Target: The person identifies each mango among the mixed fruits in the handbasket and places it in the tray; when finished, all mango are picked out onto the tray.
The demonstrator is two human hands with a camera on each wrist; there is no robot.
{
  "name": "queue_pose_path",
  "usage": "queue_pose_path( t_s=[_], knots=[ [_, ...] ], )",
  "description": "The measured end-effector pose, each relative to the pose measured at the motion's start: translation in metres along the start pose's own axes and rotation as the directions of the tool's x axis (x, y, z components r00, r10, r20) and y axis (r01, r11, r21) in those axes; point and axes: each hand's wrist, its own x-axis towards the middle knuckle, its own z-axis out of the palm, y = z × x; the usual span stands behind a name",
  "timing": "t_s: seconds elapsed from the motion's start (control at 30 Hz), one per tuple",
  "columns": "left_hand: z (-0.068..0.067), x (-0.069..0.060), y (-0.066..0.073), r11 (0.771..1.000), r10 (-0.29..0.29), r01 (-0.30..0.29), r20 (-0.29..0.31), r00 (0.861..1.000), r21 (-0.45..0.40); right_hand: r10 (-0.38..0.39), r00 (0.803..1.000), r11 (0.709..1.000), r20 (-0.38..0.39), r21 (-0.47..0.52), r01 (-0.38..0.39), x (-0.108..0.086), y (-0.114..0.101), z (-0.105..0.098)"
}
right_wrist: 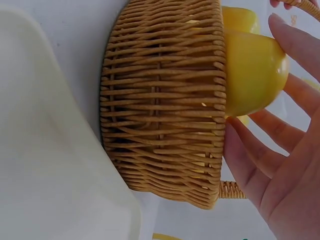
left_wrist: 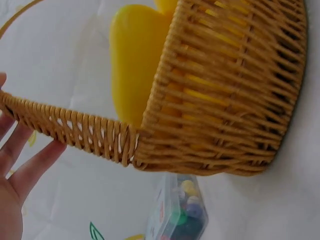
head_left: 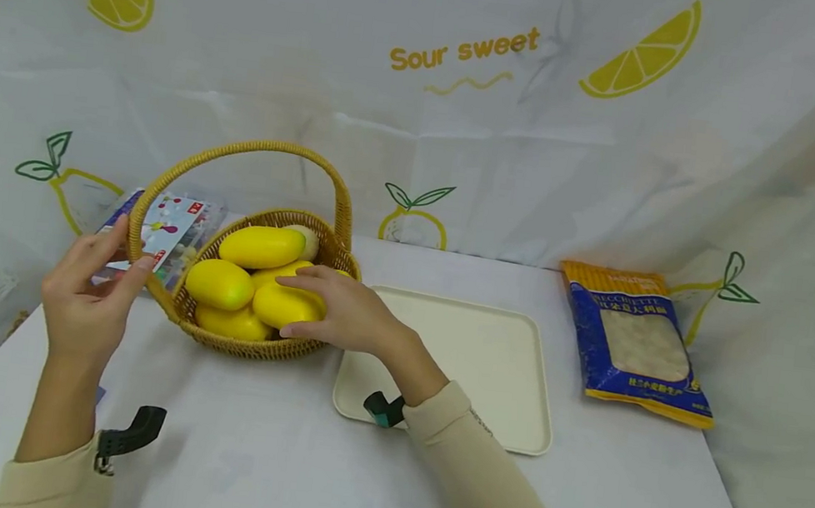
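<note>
A wicker basket (head_left: 253,347) with a tall handle (head_left: 253,148) holds several yellow oval fruits (head_left: 220,283) and one pale item (head_left: 306,241) at the back. My left hand (head_left: 88,293) grips the left side of the handle between thumb and fingers; the left wrist view shows fingers (left_wrist: 40,162) against the woven handle. My right hand (head_left: 344,310) is over the basket's right side, its fingers and thumb curved round a yellow fruit (head_left: 287,306). In the right wrist view, the thumb and fingertips touch that fruit (right_wrist: 255,72) above the rim.
A cream tray (head_left: 470,370) lies just right of the basket, under my right forearm. Behind the basket's left side is a clear box with a printed label (head_left: 172,231). A blue and orange pasta bag (head_left: 639,343) lies at the right. A printed white curtain (head_left: 280,47) hangs behind.
</note>
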Motion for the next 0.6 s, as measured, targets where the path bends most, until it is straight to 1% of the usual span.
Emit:
queue_pose_path(
  t_s=[0.13,0.27,0.37,0.6],
  knots=[
    [-0.0049,0.0001,0.0006,1.000,-0.003,0.003,0.033,0.999,-0.013,-0.014,1.000,1.000,0.027,-0.015,0.014,0.0021,-0.0016,0.0034],
    [-0.0068,0.0006,-0.0009,0.999,0.013,-0.012,0.051,0.999,-0.036,-0.019,0.999,0.999,0.045,-0.047,0.021,0.0035,-0.0033,0.0060],
    [-0.0070,0.0011,-0.0016,0.998,0.026,-0.022,0.057,0.998,-0.062,-0.022,0.999,0.998,0.047,-0.052,0.024,0.0043,-0.0040,0.0073],
    [-0.0071,0.0016,-0.0024,0.997,0.032,-0.027,0.062,0.998,-0.078,-0.034,0.998,0.998,0.052,-0.041,0.037,0.0056,-0.0050,0.0086]
  ],
)
